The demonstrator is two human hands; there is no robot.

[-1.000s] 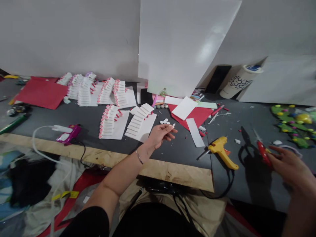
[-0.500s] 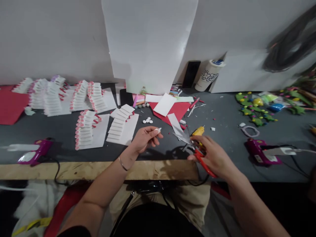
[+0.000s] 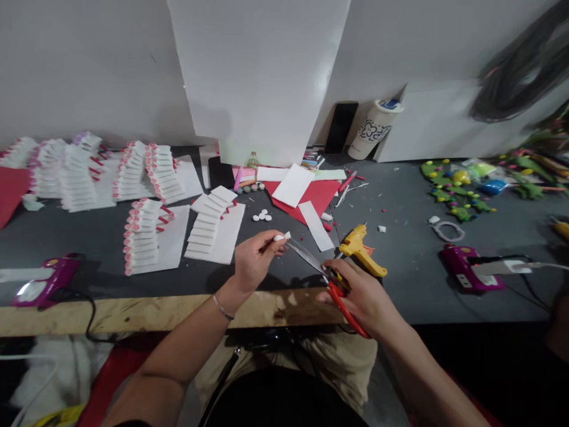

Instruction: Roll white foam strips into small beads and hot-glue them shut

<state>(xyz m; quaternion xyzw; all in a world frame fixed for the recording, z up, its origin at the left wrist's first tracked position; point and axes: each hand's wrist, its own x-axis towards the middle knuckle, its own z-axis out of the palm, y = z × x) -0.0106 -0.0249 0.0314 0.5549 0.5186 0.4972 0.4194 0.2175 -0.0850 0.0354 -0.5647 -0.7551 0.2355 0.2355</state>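
Between the thumb and fingers of my left hand (image 3: 256, 259) is a small white piece (image 3: 280, 237); its material is too small to tell. My right hand (image 3: 358, 292) is closed around red-handled scissors (image 3: 340, 299). Their blades (image 3: 306, 254) point left, with the tips at the white piece. Just beyond my left hand lie several small white rounded pieces (image 3: 262, 216) on the dark table. A white strip (image 3: 316, 226) rests beyond the blades, partly over red sheet material (image 3: 326, 194). To the right of the scissors lies a yellow glue gun (image 3: 361, 248).
White cards with layered white strips and pink ends (image 3: 144, 237) spread over the left side. A tumbler (image 3: 374, 130) and a black phone (image 3: 341, 127) lean at the back wall. Purple power strips (image 3: 471, 271) sit at both sides. Green decorated pieces (image 3: 453, 187) lie at right.
My right hand has moved left with the scissors, bringing the blade tips to the white piece in my left hand. The glue gun is now uncovered. The view has shifted slightly.
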